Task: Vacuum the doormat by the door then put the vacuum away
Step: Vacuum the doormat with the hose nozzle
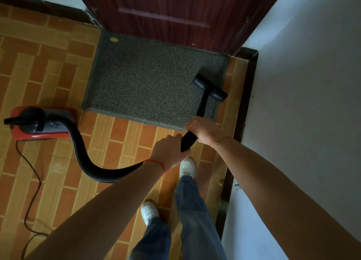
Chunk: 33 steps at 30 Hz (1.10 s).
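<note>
Both hands are closed on the wand (202,108): the right hand (203,129) is set further forward, nearer the mat, and the left hand (169,149) is wrapped round the rear grip where the hose (82,152) joins. From the hands the wand runs forward and slightly right, its long axis pointing toward the door (175,15), and it ends in the nozzle (210,87).

The nozzle is pressed on the mat (144,80) close to the mat's right edge, about midway between its near and far edges, with the bar of the nozzle set crosswise to the wand. Nearly all of the mat lies to the left of the nozzle, and a yellow speck (114,39) is seen near the mat's far left corner. The coming stroke is therefore judged to turn on this offset: the wand would have to be swung leftward across the mat, the right hand steering and the left hand feeding hose.

The vacuum (42,123) is stood on the floor (121,136) just off the mat's near left corner, well apart from the hands, with its cord (31,191) trailing back. Putting it away is not yet begun.
</note>
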{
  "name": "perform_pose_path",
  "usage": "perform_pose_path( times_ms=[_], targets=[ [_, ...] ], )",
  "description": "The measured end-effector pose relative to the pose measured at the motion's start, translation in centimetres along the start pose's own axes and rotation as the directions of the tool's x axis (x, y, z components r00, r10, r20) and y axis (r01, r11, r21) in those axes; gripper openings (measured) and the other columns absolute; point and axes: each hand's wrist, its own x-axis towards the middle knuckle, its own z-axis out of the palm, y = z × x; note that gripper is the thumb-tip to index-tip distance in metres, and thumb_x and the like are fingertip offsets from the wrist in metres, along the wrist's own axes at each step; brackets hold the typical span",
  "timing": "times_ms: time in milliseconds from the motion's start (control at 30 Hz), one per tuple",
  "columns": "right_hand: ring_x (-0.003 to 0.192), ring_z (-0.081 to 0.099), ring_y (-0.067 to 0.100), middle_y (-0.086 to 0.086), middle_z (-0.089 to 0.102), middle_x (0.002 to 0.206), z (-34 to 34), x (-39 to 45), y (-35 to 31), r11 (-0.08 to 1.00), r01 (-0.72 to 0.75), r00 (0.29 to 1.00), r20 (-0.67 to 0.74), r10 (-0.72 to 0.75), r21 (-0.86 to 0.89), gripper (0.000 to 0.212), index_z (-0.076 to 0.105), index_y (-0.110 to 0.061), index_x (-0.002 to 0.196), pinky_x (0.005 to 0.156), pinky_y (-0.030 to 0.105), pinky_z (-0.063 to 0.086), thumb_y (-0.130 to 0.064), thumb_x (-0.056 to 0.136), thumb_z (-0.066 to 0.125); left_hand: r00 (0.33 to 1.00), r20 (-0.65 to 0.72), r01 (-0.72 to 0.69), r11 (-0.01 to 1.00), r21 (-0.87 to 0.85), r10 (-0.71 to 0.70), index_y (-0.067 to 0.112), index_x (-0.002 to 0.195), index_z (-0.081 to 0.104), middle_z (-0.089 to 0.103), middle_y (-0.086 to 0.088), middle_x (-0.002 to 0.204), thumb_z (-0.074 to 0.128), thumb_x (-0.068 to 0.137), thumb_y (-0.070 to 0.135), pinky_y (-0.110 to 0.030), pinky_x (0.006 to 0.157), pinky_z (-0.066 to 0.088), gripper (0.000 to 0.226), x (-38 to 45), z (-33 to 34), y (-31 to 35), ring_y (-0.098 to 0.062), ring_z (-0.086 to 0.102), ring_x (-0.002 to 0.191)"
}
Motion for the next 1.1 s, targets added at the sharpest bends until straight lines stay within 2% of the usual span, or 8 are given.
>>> perform_pose_path(
  times_ms=[100,200,333,633,833,967,1100],
  targets=[
    [0.107,0.06,0.023,0.003,0.063,0.106,-1.5,0.9,3.3,1.0,-0.004,1.0,0.021,0.004,-0.009,0.019,0.06,-0.013,0.102,0.081,0.038,0.056,-0.001,0.088,0.056,1.0,-0.003,0.005,1.0,-0.01,-0.005,0.014,0.099,0.05,0.049,0.003,0.074,0.053,0.091,0.045,-0.027,0.051,0.037,0.032,2.8,-1.5,1.7,-0.017,0.051,0.062],
    [0.11,0.059,0.022,0.003,0.063,0.11,-2.8,1.8,6.4,0.999,-0.001,1.0,0.024,0.002,-0.037,0.02,0.06,-0.014,0.106,0.08,0.036,0.055,-0.003,0.09,0.057,1.0,-0.008,0.005,0.999,-0.054,-0.006,0.014,0.1,0.051,0.055,0.0,0.079,0.053,0.091,0.044,-0.028,0.054,0.041,0.031,5.5,-2.9,3.1,-0.018,0.054,0.064],
    [0.111,0.059,0.023,0.002,0.063,0.112,-4.3,3.0,9.8,0.999,0.012,0.999,0.033,-0.01,-0.053,0.021,0.061,-0.015,0.107,0.087,0.039,0.055,-0.004,0.088,0.06,1.0,-0.028,-0.004,0.998,-0.064,0.002,0.011,0.101,0.054,0.054,-0.001,0.077,0.054,0.09,0.04,-0.027,0.054,0.037,0.031,8.5,-4.3,4.8,-0.019,0.052,0.065],
    [0.104,0.06,0.02,0.0,0.064,0.105,-6.3,4.2,14.8,0.998,0.018,1.0,0.027,-0.016,-0.058,0.016,0.06,-0.018,0.1,0.087,0.038,0.055,-0.006,0.09,0.059,0.998,-0.055,-0.03,0.997,-0.065,0.027,0.013,0.103,0.053,0.051,0.003,0.073,0.055,0.09,0.042,-0.026,0.054,0.039,0.032,13.1,-5.8,6.9,-0.019,0.053,0.065],
    [0.105,0.06,0.019,-0.001,0.063,0.106,-7.2,4.3,15.1,0.997,0.027,0.999,0.025,-0.025,-0.066,0.015,0.058,-0.017,0.101,0.088,0.037,0.054,-0.006,0.091,0.057,0.998,-0.056,-0.038,0.996,-0.08,0.033,0.015,0.102,0.054,0.056,0.001,0.076,0.057,0.088,0.044,-0.027,0.055,0.045,0.033,13.5,-6.3,6.8,-0.02,0.059,0.067],
    [0.1,0.062,0.019,-0.001,0.061,0.104,-6.6,4.0,13.9,1.0,-0.013,1.0,0.01,0.013,-0.002,0.016,0.057,-0.018,0.097,0.083,0.035,0.056,-0.005,0.089,0.059,0.996,-0.064,-0.065,0.996,-0.063,0.061,0.014,0.099,0.054,0.051,0.004,0.069,0.057,0.088,0.044,-0.025,0.052,0.04,0.032,12.5,-6.4,5.9,-0.019,0.056,0.064],
    [0.1,0.064,0.018,0.0,0.063,0.105,-5.5,3.1,11.2,0.999,-0.019,1.0,0.022,0.018,0.037,0.018,0.059,-0.017,0.101,0.083,0.035,0.056,-0.005,0.088,0.06,0.996,-0.055,-0.073,0.997,-0.007,0.073,0.013,0.097,0.055,0.047,0.005,0.068,0.055,0.089,0.043,-0.026,0.053,0.037,0.031,10.0,-6.0,4.7,-0.019,0.053,0.064]
  ],
)
